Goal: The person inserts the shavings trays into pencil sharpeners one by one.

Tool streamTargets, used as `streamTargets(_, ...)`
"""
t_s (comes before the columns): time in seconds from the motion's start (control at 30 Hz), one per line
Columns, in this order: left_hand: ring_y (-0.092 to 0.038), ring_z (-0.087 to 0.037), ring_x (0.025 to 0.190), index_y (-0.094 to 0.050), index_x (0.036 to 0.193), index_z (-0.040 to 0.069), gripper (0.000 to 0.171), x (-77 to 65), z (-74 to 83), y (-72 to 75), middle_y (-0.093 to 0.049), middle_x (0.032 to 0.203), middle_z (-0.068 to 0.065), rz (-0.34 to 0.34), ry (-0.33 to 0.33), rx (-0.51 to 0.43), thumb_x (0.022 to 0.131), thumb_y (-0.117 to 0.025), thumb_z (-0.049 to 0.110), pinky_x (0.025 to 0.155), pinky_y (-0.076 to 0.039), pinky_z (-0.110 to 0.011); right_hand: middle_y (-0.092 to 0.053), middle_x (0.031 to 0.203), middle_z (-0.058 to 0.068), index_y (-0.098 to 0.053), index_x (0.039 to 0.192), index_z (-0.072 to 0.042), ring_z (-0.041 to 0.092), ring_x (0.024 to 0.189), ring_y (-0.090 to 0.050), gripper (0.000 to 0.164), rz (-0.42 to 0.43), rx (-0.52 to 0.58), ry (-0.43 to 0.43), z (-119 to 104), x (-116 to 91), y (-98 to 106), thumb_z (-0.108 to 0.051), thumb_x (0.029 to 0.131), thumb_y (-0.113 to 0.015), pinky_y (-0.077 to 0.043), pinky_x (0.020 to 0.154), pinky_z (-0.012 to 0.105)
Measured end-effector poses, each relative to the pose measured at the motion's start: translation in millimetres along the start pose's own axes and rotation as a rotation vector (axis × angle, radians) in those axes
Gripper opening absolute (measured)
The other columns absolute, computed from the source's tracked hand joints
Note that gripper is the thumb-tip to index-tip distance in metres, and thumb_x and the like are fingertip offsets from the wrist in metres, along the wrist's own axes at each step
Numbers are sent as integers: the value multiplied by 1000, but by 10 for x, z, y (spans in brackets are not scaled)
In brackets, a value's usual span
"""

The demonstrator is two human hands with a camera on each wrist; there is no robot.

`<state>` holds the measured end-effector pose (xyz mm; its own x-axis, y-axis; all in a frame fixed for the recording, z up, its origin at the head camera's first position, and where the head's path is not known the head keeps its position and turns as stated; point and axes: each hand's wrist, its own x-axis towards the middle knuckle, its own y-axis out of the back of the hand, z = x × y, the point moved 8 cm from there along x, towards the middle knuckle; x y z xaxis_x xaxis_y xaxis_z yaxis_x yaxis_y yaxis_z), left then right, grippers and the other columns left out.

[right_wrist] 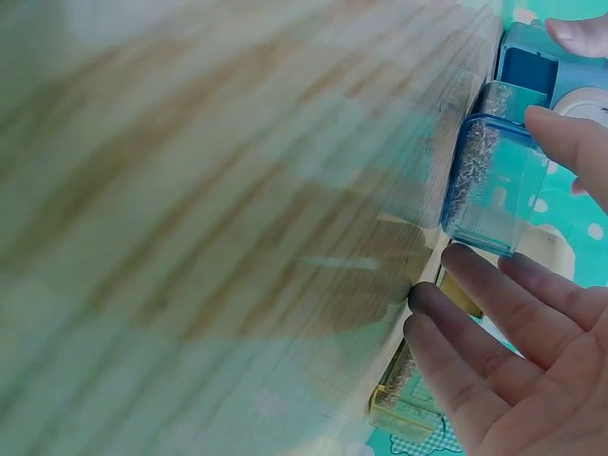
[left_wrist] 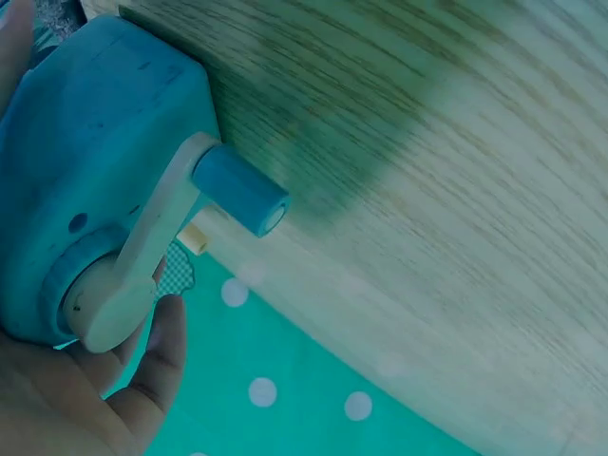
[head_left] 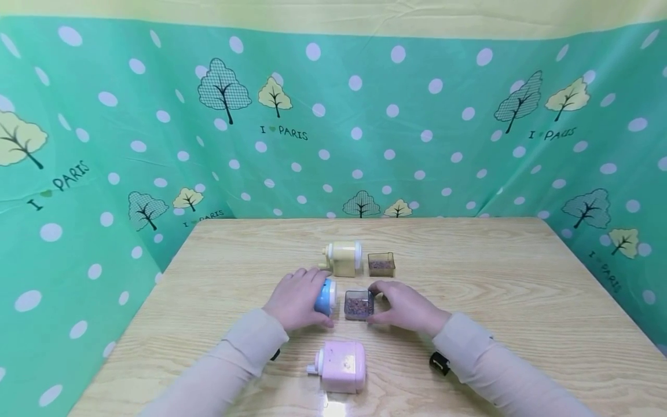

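My left hand [head_left: 298,298] grips a blue hand-crank pencil sharpener [head_left: 325,297] standing on the table. Its crank [left_wrist: 152,237] faces the left wrist camera, and much of its body is hidden by the hand in the head view. Just to the right sits a clear shavings drawer [head_left: 358,305] with pencil shavings inside, apart from the sharpener. My right hand [head_left: 403,307] holds this drawer [right_wrist: 489,185] by its right end, thumb on the near side and fingertips on the far side. In the right wrist view, a dark slot [right_wrist: 528,76] shows in the blue sharpener.
Behind the hands stands a yellow crank sharpener [head_left: 344,258], with a yellowish clear drawer [head_left: 381,265] of shavings to its right. A pink sharpener [head_left: 342,366] stands in front, near the table's front edge. A green dotted curtain [head_left: 359,145] surrounds the wooden table [head_left: 469,260].
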<state>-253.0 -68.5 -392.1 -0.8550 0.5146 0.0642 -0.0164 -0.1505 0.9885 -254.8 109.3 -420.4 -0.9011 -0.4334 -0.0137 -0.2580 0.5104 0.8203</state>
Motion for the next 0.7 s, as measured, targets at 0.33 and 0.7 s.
streamTargets(0.33,-61,-29,104,-55,138,1,98,-13,17,-55,-64,127,-14,69,-38,-19,60,-85,54,92,-54,-45,-70,120,13,-64,127,-1,34,114,-63,66,-12,32,7,10,-19,-21,-31,72,-84,-48,103,51)
streamTargets(0.7,-59,-25,98,-58,134,4,89,5,-1,-35,-64,119,-9,92,-38,-39,63,-86,50,86,-55,-41,-70,122,13,-64,131,0,31,113,-64,67,-13,18,45,-25,17,-19,-31,74,-83,-48,103,51)
